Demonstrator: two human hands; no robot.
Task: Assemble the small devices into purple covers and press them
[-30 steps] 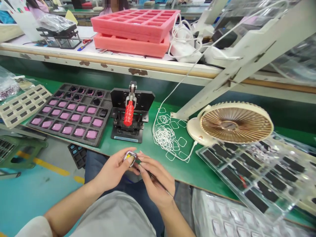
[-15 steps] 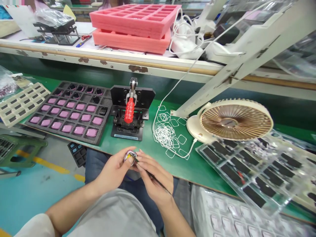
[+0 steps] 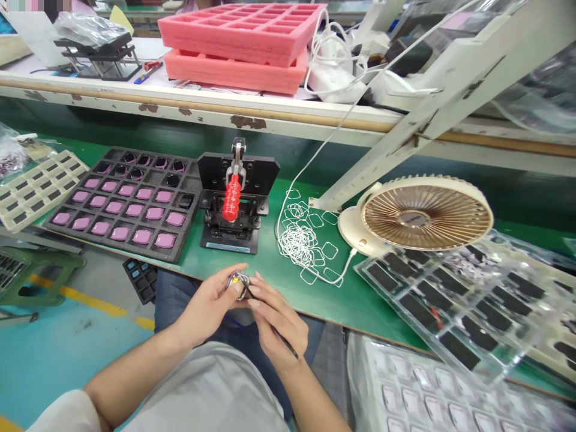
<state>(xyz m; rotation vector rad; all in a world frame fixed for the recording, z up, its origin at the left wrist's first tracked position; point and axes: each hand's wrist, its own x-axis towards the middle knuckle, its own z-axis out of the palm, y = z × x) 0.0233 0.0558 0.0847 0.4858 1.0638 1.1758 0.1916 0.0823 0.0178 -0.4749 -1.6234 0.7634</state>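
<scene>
My left hand [image 3: 207, 307] is closed around a small smartwatch case [image 3: 232, 279], its open side facing up with something yellow inside. In my right hand [image 3: 282, 323] is a pair of slim black tweezers [image 3: 286, 344], held like a pen with the tips at the case. The fingers partly hide the case's inside and the tweezer tips. Both hands are close together over my lap, just in front of the bench edge. Beyond them stands a black clamp fixture [image 3: 237, 231] with a red handle [image 3: 231, 199].
A dark foam tray [image 3: 174, 251] of pink-purple watch cases lies left, beside a cream tray [image 3: 45, 187]. White ring gaskets [image 3: 299, 245] are piled right of the fixture, near a fan [image 3: 427, 216] and a clear tray [image 3: 423, 342]. Pink foam trays [image 3: 234, 72] sit on the shelf.
The tweezers and my right hand have shifted slightly left and their angle is a little steeper. My left hand still holds the case, and the view has moved slightly.
</scene>
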